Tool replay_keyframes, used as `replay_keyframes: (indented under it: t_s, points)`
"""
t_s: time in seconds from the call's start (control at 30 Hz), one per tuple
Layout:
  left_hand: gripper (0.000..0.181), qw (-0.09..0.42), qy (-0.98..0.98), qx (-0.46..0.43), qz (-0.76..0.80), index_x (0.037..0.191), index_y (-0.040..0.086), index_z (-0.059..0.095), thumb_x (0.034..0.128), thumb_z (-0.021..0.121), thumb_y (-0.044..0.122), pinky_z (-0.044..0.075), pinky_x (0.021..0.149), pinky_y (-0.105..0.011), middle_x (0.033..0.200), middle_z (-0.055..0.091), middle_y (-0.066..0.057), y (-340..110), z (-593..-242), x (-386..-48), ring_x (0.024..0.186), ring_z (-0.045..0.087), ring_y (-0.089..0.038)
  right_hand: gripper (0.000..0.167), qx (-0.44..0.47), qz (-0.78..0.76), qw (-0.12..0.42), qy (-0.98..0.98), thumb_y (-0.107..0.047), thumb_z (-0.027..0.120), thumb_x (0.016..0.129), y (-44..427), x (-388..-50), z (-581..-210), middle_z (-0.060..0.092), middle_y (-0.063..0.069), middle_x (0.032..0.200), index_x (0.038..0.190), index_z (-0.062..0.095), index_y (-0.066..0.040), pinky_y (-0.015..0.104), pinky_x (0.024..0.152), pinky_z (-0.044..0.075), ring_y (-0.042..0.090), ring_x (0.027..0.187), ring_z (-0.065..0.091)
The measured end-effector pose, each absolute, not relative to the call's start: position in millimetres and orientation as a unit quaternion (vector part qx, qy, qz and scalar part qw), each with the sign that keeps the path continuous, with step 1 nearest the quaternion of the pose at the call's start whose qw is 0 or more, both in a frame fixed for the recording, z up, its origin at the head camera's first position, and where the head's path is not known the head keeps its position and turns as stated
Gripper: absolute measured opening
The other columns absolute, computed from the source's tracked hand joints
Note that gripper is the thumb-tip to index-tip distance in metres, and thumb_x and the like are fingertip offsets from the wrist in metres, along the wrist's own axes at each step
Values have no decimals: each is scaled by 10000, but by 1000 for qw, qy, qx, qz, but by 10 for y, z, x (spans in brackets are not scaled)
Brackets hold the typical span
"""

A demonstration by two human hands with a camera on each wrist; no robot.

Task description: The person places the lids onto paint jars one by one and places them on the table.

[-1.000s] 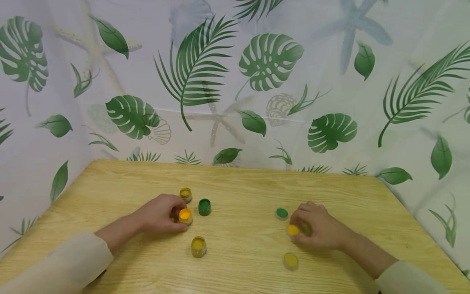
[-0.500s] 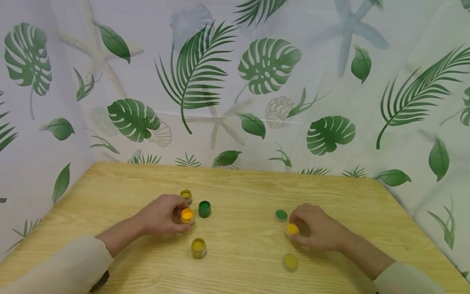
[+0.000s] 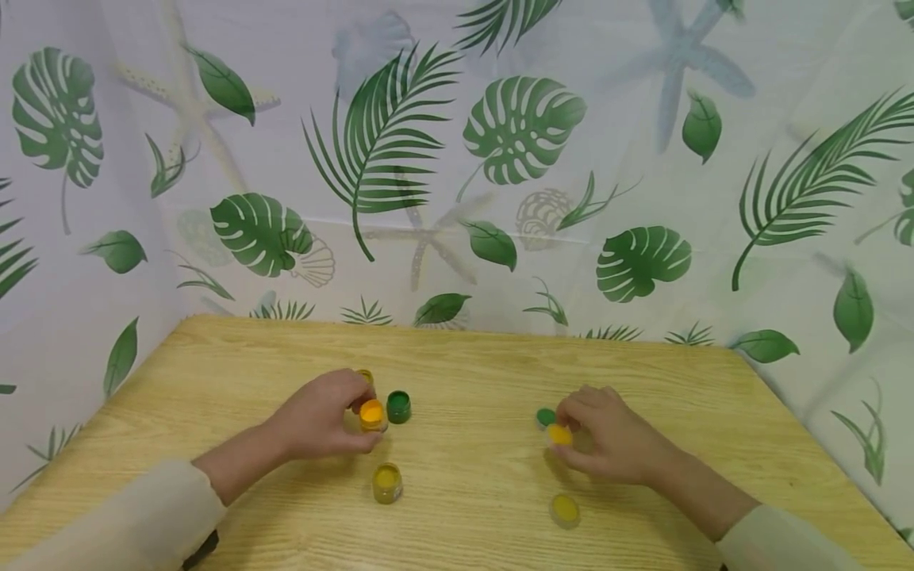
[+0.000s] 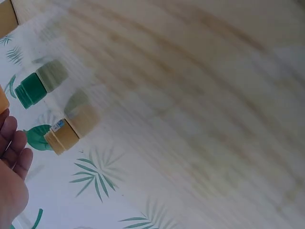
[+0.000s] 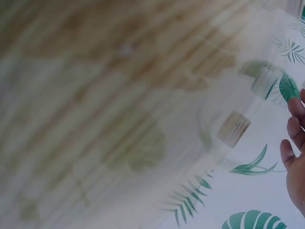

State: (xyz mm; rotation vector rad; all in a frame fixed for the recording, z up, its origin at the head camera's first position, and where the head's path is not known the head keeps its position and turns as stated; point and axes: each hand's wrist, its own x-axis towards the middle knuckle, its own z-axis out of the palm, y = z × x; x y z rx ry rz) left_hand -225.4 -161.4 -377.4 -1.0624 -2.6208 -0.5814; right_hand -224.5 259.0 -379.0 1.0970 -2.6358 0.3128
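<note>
Left hand [image 3: 324, 416] grips orange paint jar [image 3: 372, 415], just left of green paint jar [image 3: 398, 408]; right hand [image 3: 614, 438] pinches orange lid [image 3: 560, 435], well right of it. Both jars uncapped; green lid [image 3: 546, 416] also off, rightward; neither lid seated yet.

A white, leaf-printed cloth-like backdrop [image 3: 435, 119] is enclosing a pale yellow, wood-grained bench [image 3: 471, 452].
Behind the bench and along its two sides, the backdrop is showing dark green palm fronds [image 3: 389, 131], broad split green leaves [image 3: 524, 129], faint shells [image 3: 371, 51] and a pale blue-grey starfish [image 3: 678, 54]. A faint crease is running across its middle. In both wrist views, the bench top is giving blurred reflections of the print. Soft light is leaving the left side slightly lilac.
</note>
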Motion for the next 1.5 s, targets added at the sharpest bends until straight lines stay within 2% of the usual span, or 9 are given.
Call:
replay_keyframes:
  t_s: [0.17,0.3,0.43,0.67,0.93,1.2,1.5]
  points:
    - [324,212,-878,-404,-146,851,172,617,731,799,412,435,724,-269,784,538,121,-1535,-3776,-2255,754,451,-57,254,416,71,196,-885,-406,747,809,2546,-2264,-3782,531,-139,822,882,579,-230,291,767,357,26,803,435]
    - [344,241,-867,-417,-128,841,179,604,720,789,442,400,724,-275,768,529,106,-1465,-3748,-2265,742,419,-69,285,454,61,247,-854,-461,713,830,2502,-2288,-3775,518,-101,798,853,570,-215,299,750,357,55,779,429]
    - [348,244,-862,-426,-122,834,184,590,723,780,454,378,717,-274,755,513,103,-1384,-3712,-2280,725,394,-73,314,473,55,273,-836,-511,660,860,2439,-2298,-3751,474,-111,780,836,573,-210,292,721,348,69,754,423]
    - [337,249,-850,-446,-126,842,175,599,731,777,439,381,714,-284,765,544,84,-1230,-3674,-2297,716,393,-84,363,481,36,281,-830,-533,626,870,2321,-2312,-3712,386,-109,753,787,518,-196,286,706,318,77,722,369]
    - [347,252,-838,-471,-112,816,152,613,736,775,448,388,691,-269,751,548,72,-1055,-3647,-2323,699,412,-90,377,503,46,283,-815,-532,604,892,2161,-2318,-3639,427,-99,734,777,538,-179,292,705,364,84,690,399]
    - [376,245,-836,-482,-89,818,147,624,757,750,495,402,701,-266,733,531,78,-855,-3643,-2369,689,426,-98,351,508,45,272,-816,-529,634,862,1927,-2336,-3602,445,-102,740,794,545,-196,293,718,380,95,700,427]
    - [378,213,-850,-479,-56,817,150,619,782,718,513,397,698,-258,725,527,81,-693,-3662,-2477,689,440,-103,350,518,60,283,-805,-525,594,867,1736,-2384,-3607,471,-73,769,803,553,-183,297,706,376,116,715,449]
